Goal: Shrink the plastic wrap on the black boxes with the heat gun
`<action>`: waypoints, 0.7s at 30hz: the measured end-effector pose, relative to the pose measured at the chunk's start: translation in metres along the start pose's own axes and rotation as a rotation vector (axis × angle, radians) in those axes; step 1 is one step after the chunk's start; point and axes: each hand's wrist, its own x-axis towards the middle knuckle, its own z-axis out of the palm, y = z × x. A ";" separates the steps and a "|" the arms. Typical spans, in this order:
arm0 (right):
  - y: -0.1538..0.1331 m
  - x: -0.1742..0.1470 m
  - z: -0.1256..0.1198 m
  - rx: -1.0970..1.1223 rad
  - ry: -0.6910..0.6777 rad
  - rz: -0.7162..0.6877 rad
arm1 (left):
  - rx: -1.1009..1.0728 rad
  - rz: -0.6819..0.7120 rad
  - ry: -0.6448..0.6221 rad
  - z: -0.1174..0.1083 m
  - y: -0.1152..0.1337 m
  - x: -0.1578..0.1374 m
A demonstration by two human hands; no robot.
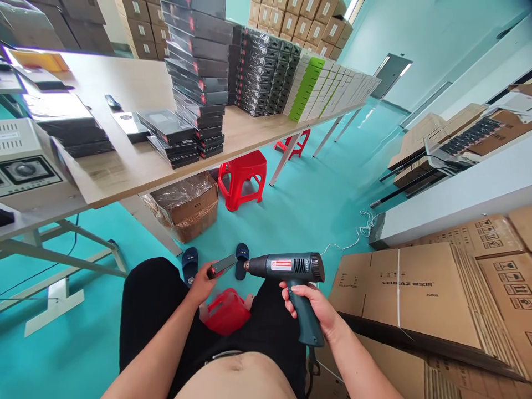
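My right hand (310, 302) is wrapped round the handle of a dark green heat gun (286, 267), whose metal nozzle points left. In my left hand (203, 284) is a thin dark box (223, 265), held by one end and tilted up to the right. The nozzle is close to the box's free end; a small gap appears between them. Both hands are above my lap, over a red stool (226, 313) between my legs. The heat gun's cord (313, 363) hangs down from its handle.
A long table (143, 177) carries stacked dark boxes (199, 66), wrapped black packs (261, 72) and white-green boxes (310, 88). Beneath it stand a red stool (243, 174) and an open carton (187, 208). Flattened cartons (407, 299) are piled at my right. Slippers (190, 263) lie on the floor.
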 end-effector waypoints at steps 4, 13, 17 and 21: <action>-0.001 0.006 0.002 -0.021 -0.013 0.004 | 0.342 0.245 -0.078 -0.008 -0.006 0.003; -0.007 0.009 0.006 -0.054 -0.022 0.013 | 0.622 0.428 -0.174 -0.014 -0.007 0.004; -0.010 0.010 0.011 -0.086 -0.020 0.016 | 0.624 0.410 -0.167 -0.010 -0.002 0.001; -0.011 0.012 0.017 -0.149 0.049 0.006 | 0.622 0.404 -0.149 -0.010 -0.003 0.000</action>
